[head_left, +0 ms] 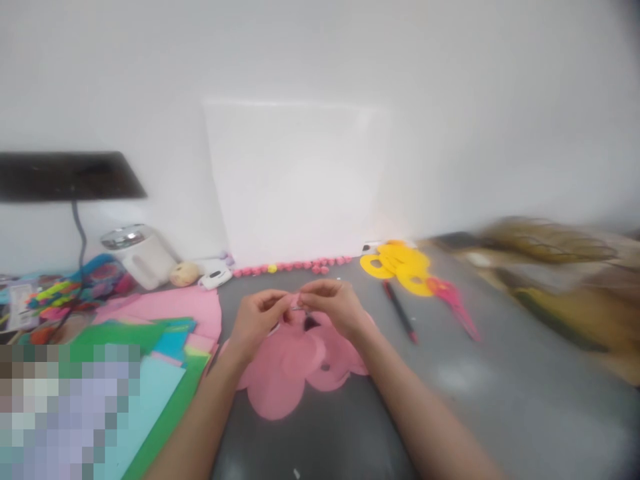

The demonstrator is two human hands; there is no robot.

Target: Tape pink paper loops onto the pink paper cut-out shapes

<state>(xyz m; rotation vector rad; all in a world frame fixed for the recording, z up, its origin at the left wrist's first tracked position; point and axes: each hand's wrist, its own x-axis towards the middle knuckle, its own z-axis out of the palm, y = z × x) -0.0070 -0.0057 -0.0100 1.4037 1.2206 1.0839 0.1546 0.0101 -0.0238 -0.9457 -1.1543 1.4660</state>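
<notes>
Pink paper flower shapes [276, 393] lie overlapping on the grey table in front of me. Above their far edge, my left hand [261, 320] and my right hand [333, 305] are close together, fingertips pinched. Between the fingertips is something small, partly pink, too small and blurred to name. A dark spot shows on the pink paper just below the right fingers.
Yellow paper rings [400, 263], a dark pen [400, 312] and pink scissors [457, 308] lie right. Small pink pieces [295, 266] line the wall. Coloured paper sheets [160, 400], a white container [140, 257] and a ball [184, 273] are left.
</notes>
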